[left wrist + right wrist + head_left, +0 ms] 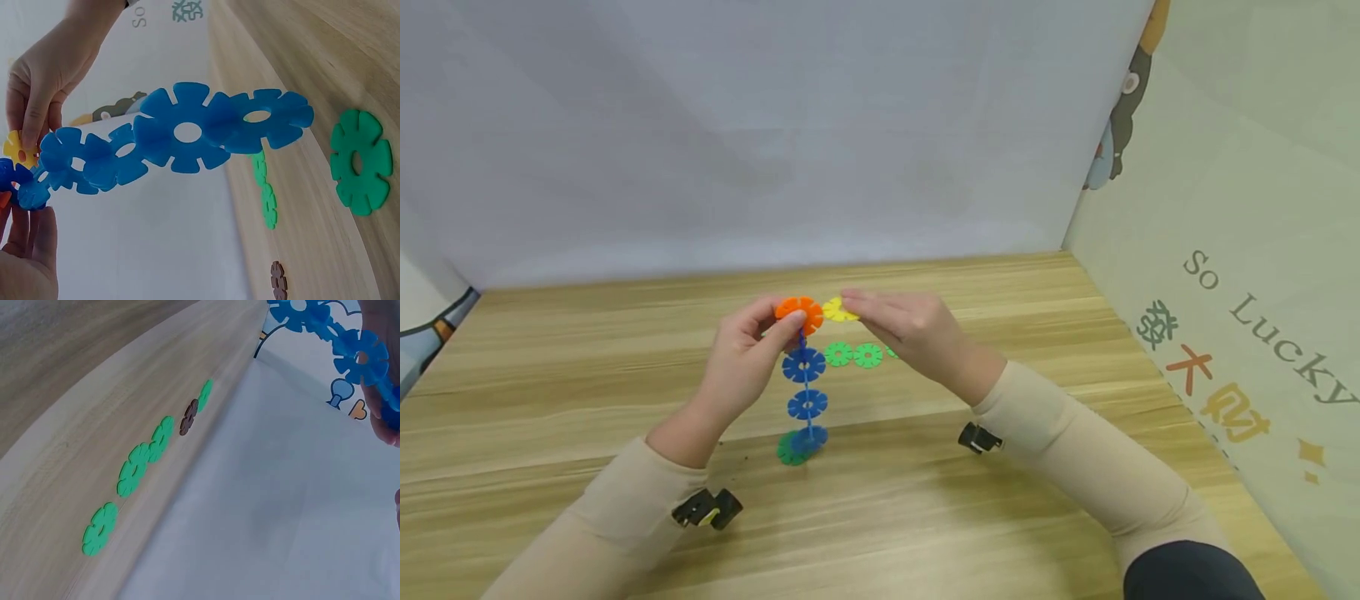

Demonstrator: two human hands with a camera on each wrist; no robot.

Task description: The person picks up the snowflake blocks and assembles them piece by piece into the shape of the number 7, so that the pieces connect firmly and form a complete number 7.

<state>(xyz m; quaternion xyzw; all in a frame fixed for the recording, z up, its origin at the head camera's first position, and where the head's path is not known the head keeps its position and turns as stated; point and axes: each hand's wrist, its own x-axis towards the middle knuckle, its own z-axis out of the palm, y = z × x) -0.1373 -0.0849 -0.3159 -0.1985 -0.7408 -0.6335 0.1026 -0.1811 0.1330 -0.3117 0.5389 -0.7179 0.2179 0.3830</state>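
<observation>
My left hand pinches an orange notched flower disc, thumb on its face. A chain of interlocked blue flower discs hangs below it, held above the table in the left wrist view. Just to the right, my right hand pinches a yellow flower disc with its fingertips, close beside the orange one. Whether the yellow disc touches the orange or blue pieces I cannot tell. In the left wrist view the yellow disc sits by the chain's dark blue end, and only an edge of orange shows.
A darker green disc lies on the wooden table near the chain's lower end. Farther back lie light green discs and a brown disc. A pale backdrop stands behind, and a printed panel on the right.
</observation>
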